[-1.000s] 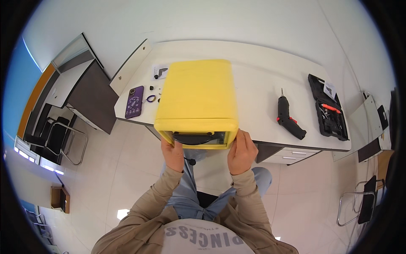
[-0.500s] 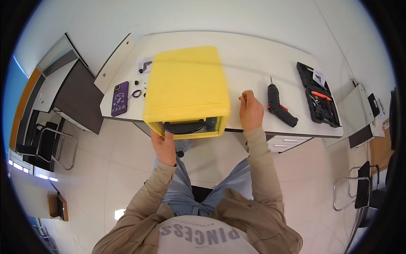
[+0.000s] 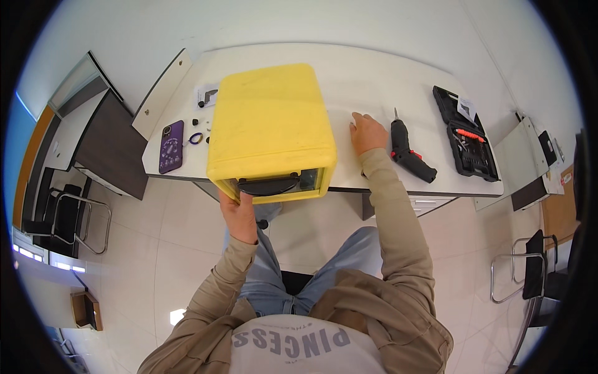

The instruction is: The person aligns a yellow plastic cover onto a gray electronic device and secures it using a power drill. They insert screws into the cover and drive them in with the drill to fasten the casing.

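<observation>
Box [image 3: 271, 118], yellow: against left fingers [image 3: 227, 204], left of right fingers [image 3: 362, 122], apart.

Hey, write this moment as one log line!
left hand: at yellow box, front lower left | right hand: between box and power screwdriver | phone: left of box

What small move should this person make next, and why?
Perhaps bring the right hand to the right side of the box: its front seems to overhang the desk, and only the left hand is at it.
</observation>
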Motion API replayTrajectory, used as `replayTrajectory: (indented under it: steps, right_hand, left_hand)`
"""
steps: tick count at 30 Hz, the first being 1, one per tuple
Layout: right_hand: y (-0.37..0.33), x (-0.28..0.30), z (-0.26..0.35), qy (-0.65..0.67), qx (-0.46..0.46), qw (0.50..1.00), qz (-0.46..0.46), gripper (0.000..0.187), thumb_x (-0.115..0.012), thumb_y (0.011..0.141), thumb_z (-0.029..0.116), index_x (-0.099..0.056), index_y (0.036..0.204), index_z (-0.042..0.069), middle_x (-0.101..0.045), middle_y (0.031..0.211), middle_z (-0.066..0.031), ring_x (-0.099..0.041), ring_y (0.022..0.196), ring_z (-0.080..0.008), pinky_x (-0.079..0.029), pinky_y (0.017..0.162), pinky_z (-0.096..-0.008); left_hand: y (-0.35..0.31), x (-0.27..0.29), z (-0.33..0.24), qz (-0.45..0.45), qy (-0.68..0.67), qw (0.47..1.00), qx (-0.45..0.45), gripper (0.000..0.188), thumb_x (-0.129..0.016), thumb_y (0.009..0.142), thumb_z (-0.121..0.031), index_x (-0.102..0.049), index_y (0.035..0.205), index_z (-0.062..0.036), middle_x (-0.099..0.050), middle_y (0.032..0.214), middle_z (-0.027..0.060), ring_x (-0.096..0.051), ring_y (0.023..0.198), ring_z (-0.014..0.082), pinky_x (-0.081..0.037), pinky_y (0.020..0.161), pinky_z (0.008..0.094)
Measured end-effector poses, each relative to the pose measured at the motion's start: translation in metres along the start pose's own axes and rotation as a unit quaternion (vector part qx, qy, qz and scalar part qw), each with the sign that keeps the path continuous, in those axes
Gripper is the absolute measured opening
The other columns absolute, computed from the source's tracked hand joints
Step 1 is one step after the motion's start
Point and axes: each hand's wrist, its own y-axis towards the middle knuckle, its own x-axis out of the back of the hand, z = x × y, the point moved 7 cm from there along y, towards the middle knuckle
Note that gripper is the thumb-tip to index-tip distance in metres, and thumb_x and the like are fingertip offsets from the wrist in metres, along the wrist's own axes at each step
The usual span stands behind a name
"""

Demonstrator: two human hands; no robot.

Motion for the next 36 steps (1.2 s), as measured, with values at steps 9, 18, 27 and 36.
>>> replayTrajectory:
  steps: [9, 18, 27, 36]
  right_hand:
    - [-0.116, 0.031, 0.051, 0.563, -0.003, 0.815, 0.137, 0.064, -0.060, 0.098, 0.034, -0.042, 0.144, -0.007, -0.056, 0.136, -0.0219, -0.054, 0.127, -0.0289, -0.043, 0.105, -0.0398]
    - [-0.137, 0.051, 0.087, 0.376, 0.088, 0.921, -0.048, 0.070, -0.070, 0.091, 0.034, -0.045, 0.142, -0.006, -0.067, 0.118, -0.0184, -0.063, 0.106, -0.0330, -0.042, 0.102, -0.0447]
    - [-0.165, 0.054, 0.091, 0.435, -0.028, 0.900, -0.033, 0.069, -0.079, 0.083, 0.028, -0.053, 0.136, -0.007, -0.066, 0.123, -0.0198, -0.062, 0.106, -0.0315, -0.044, 0.099, -0.0393]
    - [-0.172, 0.043, 0.095, 0.695, -0.093, 0.703, -0.121, 0.055, -0.075, 0.086, 0.009, -0.052, 0.134, -0.007, -0.050, 0.144, -0.0222, -0.056, 0.120, -0.0239, -0.046, 0.101, -0.0358]
  left_hand:
    - [-0.001, 0.005, 0.007, -0.013, -0.002, 0.999, 0.040, 0.046, -0.064, 0.099, -0.023, -0.046, 0.133, 0.0017, -0.057, 0.126, 0.0078, -0.053, 0.112, 0.0155, -0.041, 0.099, 0.0287]
    - [0.000, 0.007, 0.006, -0.022, 0.020, 1.000, 0.004, 0.042, -0.053, 0.105, -0.033, -0.050, 0.131, -0.0003, -0.061, 0.123, 0.0056, -0.054, 0.111, 0.0129, -0.041, 0.098, 0.0285]
    - [-0.003, 0.015, -0.004, -0.013, 0.022, 1.000, 0.009, 0.041, -0.053, 0.105, -0.034, -0.051, 0.132, -0.0022, -0.061, 0.123, 0.0048, -0.054, 0.111, 0.0127, -0.041, 0.098, 0.0293]
    - [-0.002, 0.007, -0.041, 0.048, 0.001, 0.998, 0.043, 0.043, -0.048, 0.107, -0.034, -0.050, 0.134, -0.0002, -0.060, 0.124, 0.0055, -0.054, 0.113, 0.0130, -0.042, 0.099, 0.0291]
